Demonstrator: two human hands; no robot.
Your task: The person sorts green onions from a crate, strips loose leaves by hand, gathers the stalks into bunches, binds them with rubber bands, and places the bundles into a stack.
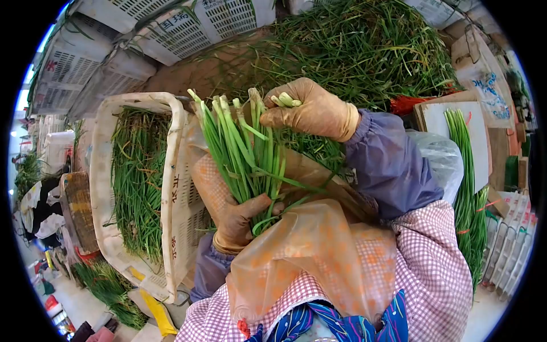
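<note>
My left hand (242,219), in a tan rubber glove, is wrapped round the leafy lower part of a bunch of garlic chives (245,151). The pale cut ends of the bunch point away from me and fan out at the top. My right hand (310,108), gloved the same way, is closed beside those ends. A few thick white stalk ends (286,100) stick out between its fingers and thumb. Whether these stalks are apart from the bunch, I cannot tell. A translucent plastic apron (319,245) covers my lap below the hands.
A white plastic crate (171,199) holding chives stands at my left. Loose green leaves (370,45) are heaped ahead. Tied chive bundles (464,148) lie at my right, by a pale board (481,137). Slatted white crates (171,34) line the far left.
</note>
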